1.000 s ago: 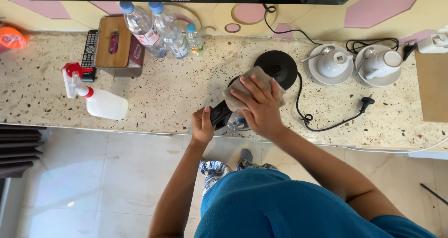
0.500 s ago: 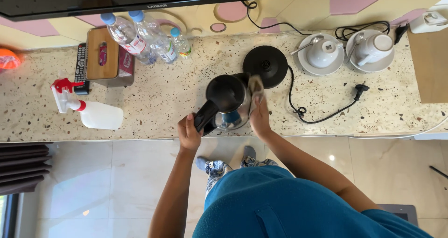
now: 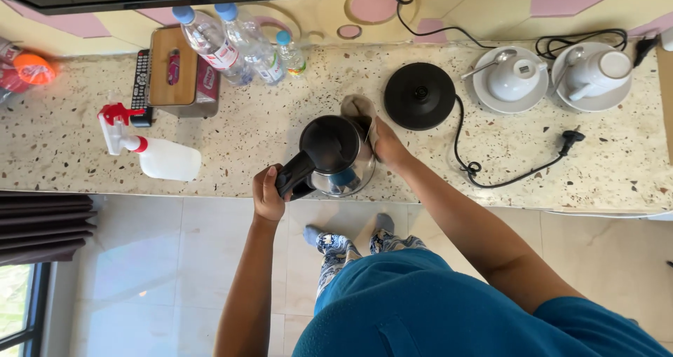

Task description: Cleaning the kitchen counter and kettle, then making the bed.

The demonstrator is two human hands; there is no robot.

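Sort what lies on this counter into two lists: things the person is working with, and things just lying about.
In use: kettle, gripped at its handle by the left hand; cloth, pressed against the kettle by the right hand.

Lying about: kettle base, spray bottle, water bottles, two cups on saucers, remote.

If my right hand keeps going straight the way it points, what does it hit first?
Probably the backsplash wall: the right hand, pressing a beige cloth against the steel kettle, points up-left over bare counter; depth is unclear.

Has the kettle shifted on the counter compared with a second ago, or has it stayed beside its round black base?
Yes. The kettle now sits further left of the round black base, with a wider gap of bare counter between them.
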